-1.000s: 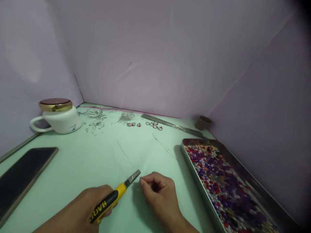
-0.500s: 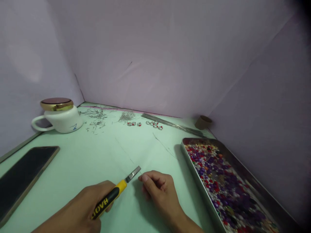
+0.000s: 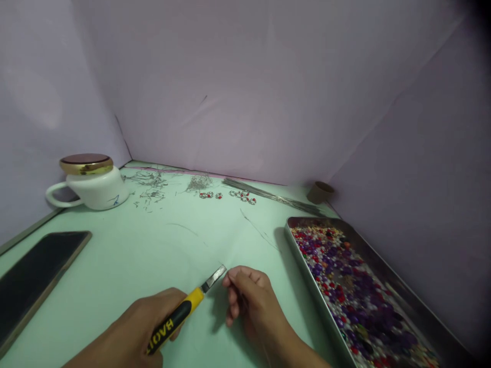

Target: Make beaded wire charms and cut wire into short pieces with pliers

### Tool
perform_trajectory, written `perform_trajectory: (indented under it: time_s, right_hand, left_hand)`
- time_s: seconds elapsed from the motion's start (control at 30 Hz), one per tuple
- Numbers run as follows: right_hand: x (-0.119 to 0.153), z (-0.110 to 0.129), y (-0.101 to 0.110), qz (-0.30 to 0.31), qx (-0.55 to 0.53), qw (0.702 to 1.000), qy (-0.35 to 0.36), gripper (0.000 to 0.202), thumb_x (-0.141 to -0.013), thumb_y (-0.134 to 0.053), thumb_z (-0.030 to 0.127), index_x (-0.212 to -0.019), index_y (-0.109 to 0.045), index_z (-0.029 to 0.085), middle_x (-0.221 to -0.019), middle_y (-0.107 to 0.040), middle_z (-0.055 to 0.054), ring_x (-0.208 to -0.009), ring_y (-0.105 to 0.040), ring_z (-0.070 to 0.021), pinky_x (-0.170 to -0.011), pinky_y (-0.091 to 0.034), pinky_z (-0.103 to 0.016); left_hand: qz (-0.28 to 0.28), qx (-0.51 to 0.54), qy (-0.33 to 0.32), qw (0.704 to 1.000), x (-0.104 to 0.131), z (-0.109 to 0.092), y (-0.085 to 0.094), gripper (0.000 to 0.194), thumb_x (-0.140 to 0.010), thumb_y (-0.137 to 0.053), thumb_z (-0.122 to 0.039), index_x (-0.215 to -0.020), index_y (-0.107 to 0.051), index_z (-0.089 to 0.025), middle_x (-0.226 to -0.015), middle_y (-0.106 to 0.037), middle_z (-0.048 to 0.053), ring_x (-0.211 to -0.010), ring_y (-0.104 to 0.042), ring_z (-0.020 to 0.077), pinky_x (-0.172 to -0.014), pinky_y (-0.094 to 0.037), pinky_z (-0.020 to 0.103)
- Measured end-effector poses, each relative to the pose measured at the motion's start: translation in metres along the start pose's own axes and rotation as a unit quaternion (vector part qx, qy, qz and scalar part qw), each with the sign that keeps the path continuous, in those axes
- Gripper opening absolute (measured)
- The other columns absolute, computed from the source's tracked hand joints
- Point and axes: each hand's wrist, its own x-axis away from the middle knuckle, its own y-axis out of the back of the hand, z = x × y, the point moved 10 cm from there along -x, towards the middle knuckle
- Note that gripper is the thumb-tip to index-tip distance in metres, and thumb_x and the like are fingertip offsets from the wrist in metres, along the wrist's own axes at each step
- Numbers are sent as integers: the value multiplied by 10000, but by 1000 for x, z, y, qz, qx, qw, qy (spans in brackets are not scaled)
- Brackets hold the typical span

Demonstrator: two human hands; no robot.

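Observation:
My left hand [image 3: 163, 312] is wrapped round the yellow and black handle of a pair of pliers [image 3: 174, 322]. The metal jaws point up and to the right, their tip close to the fingertips of my right hand [image 3: 251, 294]. That hand pinches thumb against forefinger on a thin wire [image 3: 221, 263], of which only a short faint bit shows by the jaws. Whether the jaws grip the wire I cannot tell. Farther out, a fine curved wire line [image 3: 184, 226] shows above the green tabletop; it may be the same piece.
A metal tray [image 3: 307, 276] of mixed beads stands at right. Behind lie a bundle of straight wires [image 3: 268, 194], small red-and-silver beaded pieces [image 3: 243, 196] and wire scraps [image 3: 149, 194]. A lidded white mug [image 3: 97, 189] and a phone [image 3: 38, 276] are at left; a brown cup-like object [image 3: 320, 192] stands at back right.
The pliers and my left hand have shifted slightly right and down. My right hand has turned a little, its lower fingers more spread. The fine wire line has swung left.

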Motion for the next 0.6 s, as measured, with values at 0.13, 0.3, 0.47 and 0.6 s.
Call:
perform_trajectory:
  time_s: [0.13,0.3,0.47,0.6]
  right_hand:
    - [1,-1,-4,16,-27,999,-6,281,-619,-656,375,-580,-604,101,-365,-458,52,-277,-344,-38,-286,-411,-186]
    - [3,-1,-9,33,-52,998,-7,259,-652,-639,347,-586,-602,100,-363,-443,58,-291,-333,-35,-310,-436,-192]
    - [4,0,-8,30,-61,998,-2,257,-650,-644,344,-577,-596,103,-363,-446,57,-285,-326,-34,-306,-429,-192]
    - [5,0,-10,37,-56,998,-3,257,-648,-651,344,-572,-596,105,-355,-437,60,-287,-313,-35,-312,-427,-194]
  left_hand:
    - [-22,-4,13,1000,2,5,0,299,-443,-334,-83,-672,-463,-225,-644,-536,-32,-621,-486,150,-558,-375,197]
    - [-36,-3,31,999,6,8,3,317,-479,-342,-103,-721,-500,-234,-698,-574,-27,-673,-516,162,-606,-401,203]
    - [-40,17,13,999,7,-1,11,288,-500,-357,-122,-714,-516,-231,-670,-569,-23,-721,-521,182,-621,-415,211]
    - [-45,13,30,998,7,0,14,290,-488,-348,-117,-704,-511,-222,-641,-553,-14,-696,-509,185,-591,-412,217]
